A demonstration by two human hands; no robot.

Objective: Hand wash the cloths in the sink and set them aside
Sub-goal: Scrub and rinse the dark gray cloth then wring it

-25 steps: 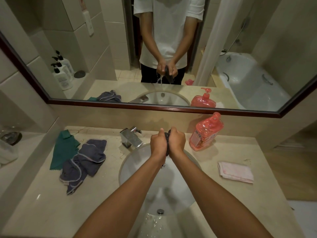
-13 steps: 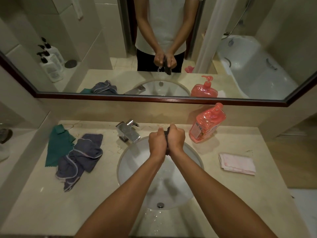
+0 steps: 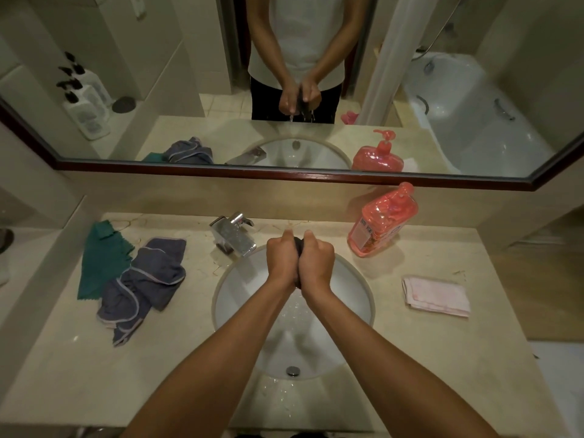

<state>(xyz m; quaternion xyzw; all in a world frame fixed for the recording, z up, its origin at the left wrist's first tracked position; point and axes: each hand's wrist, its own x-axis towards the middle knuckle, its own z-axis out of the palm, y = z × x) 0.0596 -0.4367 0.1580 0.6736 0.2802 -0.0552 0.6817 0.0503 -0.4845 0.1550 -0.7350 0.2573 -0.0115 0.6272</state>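
Note:
Over the white round sink (image 3: pixel 350 289), my left hand (image 3: pixel 282 263) and my right hand (image 3: pixel 317 265) are pressed together, both gripping a small dark cloth (image 3: pixel 299 243) squeezed between them. Only a dark strip of it shows between the knuckles. Water drips from it into the basin, as the mirror shows. On the counter left of the sink lie a crumpled grey-blue cloth (image 3: pixel 145 286) and a green cloth (image 3: pixel 101 260). A folded pink cloth (image 3: pixel 436 295) lies right of the sink.
A chrome tap (image 3: pixel 234 235) stands at the sink's back left. A pink soap pump bottle (image 3: pixel 382 222) stands at the back right. The beige counter (image 3: pixel 474 358) ends at the right edge. A mirror (image 3: pixel 284 90) covers the wall behind.
Both hands stay clamped on the dark cloth over the sink. The view has tilted downward, so the hands sit lower over the basin.

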